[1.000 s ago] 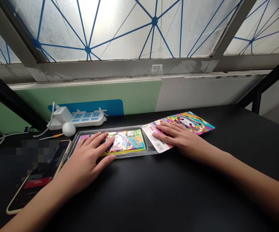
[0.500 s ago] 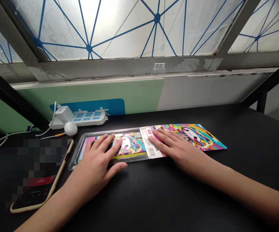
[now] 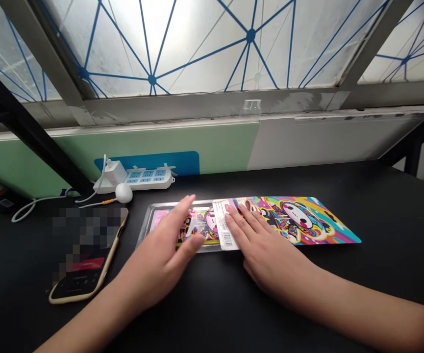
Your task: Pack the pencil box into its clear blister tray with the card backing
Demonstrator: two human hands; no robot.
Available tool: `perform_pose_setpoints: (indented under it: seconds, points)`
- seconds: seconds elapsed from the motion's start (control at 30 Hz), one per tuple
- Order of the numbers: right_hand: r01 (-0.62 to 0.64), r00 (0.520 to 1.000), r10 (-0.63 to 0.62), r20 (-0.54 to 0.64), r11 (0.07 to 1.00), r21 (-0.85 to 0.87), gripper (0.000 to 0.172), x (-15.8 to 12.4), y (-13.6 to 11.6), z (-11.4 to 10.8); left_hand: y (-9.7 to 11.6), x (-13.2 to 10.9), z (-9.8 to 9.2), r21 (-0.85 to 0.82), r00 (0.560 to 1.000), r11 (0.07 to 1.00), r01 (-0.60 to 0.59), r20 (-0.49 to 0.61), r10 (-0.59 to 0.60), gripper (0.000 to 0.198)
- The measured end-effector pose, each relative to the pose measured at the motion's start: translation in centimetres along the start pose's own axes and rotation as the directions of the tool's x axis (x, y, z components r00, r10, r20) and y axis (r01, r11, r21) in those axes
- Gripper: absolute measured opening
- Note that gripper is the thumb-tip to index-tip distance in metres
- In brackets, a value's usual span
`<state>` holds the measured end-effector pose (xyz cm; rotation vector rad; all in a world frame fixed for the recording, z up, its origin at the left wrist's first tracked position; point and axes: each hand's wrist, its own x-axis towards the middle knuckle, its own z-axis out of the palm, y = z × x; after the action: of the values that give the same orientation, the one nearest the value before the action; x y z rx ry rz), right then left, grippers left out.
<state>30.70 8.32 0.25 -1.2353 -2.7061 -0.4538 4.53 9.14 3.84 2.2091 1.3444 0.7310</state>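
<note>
A clear plastic tray [image 3: 143, 226] lies on the black table, with a colourful cartoon-printed pencil box [image 3: 212, 223] inside it. Over the tray's right part lies a bright printed card [image 3: 316, 220], its white barcode label at the left end. My right hand [image 3: 259, 233] rests flat on this card, fingers stretched out. Above the tray's left part is my left hand [image 3: 167, 250], tilted on its side with thumb and fingers apart. Nothing shows in its grasp; whether it touches the tray I cannot tell.
A phone in a cream case [image 3: 90, 264] lies to the left. Behind it, a white power strip [image 3: 149, 179] with a plugged-in charger stands against the wall, beside a small white round device [image 3: 124, 193] on a cable. A black frame post [image 3: 38, 127] rises at the left.
My left hand has lifted and turned from lying palm-down over the box to standing on its side. My right hand stays on the card. The camera view has shifted left.
</note>
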Motion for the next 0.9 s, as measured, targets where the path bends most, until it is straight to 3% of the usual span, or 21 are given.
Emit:
perform_pose_setpoints:
  seconds: [0.07, 0.13, 0.2, 0.33, 0.47, 0.7, 0.9]
  points:
    - [0.011, 1.0, -0.012, 0.021, 0.999, 0.032, 0.074, -0.1, 0.2, -0.2, -0.9, 0.2, -1.0, -0.089, 0.986, 0.995, 0.046, -0.159, -0.06, 0.06]
    - [0.022, 0.999, -0.024, 0.025, 0.997, 0.079, 0.076, -0.4, 0.9, -0.4, -1.8, 0.5, -1.5, -0.128, 0.941, 0.99, 0.066, -0.322, -0.105, 0.056]
    - [0.022, 1.0, -0.025, 0.017, 0.992, 0.121, 0.076, -0.7, 1.7, -0.5, -2.5, 0.9, -1.5, -0.258, 0.897, 0.962, 0.089, -0.398, -0.19, 0.057]
    - [0.028, 0.999, -0.032, 0.019, 0.987, 0.161, 0.083, -1.5, 3.2, -0.8, -2.8, 1.5, -1.1, -0.682, 0.837, 0.728, 0.075, -0.353, -0.418, 0.071]
    - [0.023, 0.999, -0.029, 0.031, 0.986, 0.168, 0.086, -2.0, 3.9, -1.1, -2.3, 1.6, -0.8, -0.854, 0.823, 0.52, 0.004, -0.293, -0.487, 0.075]
    - [0.022, 1.0, -0.025, 0.016, 0.983, 0.184, 0.086, -1.2, 2.7, -1.6, -1.9, 1.4, -0.1, -0.851, 0.815, 0.521, -0.069, -0.35, -0.462, 0.071]
    - [0.08, 0.995, -0.087, 0.051, 0.988, 0.134, 0.087, 3.0, -1.0, -2.8, -1.8, 1.3, -0.8, -0.899, 0.818, 0.432, -0.078, -0.305, -0.488, 0.068]
